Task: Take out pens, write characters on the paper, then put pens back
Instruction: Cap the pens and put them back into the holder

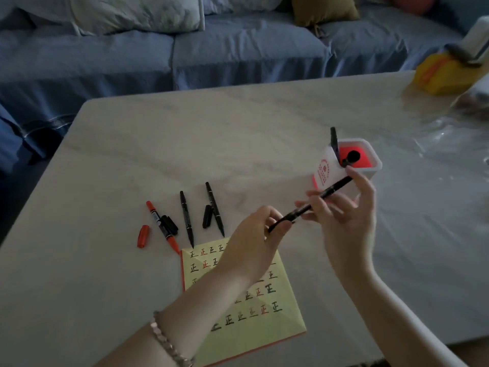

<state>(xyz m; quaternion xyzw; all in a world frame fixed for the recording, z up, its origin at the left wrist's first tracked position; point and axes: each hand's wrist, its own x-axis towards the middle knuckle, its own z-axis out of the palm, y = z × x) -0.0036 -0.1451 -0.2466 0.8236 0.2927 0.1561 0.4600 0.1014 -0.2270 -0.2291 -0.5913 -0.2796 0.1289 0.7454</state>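
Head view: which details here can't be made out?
All in the head view.
Paper: the left hand and forearm cover several characters.
Black pen: near end buried in the left hand's fingers, so capped or not is unclear.
Pen holder: red print too small; its wall hides the stored pens lower down.
Right hand: fingers blurred.

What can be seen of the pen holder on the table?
The pen holder is a white, plastic-looking square cup with a red-orange inside and red print on one face. It stands upright on the table, behind the right hand, which hides its lower front. Two black pens stand in it, one poking above the rim.
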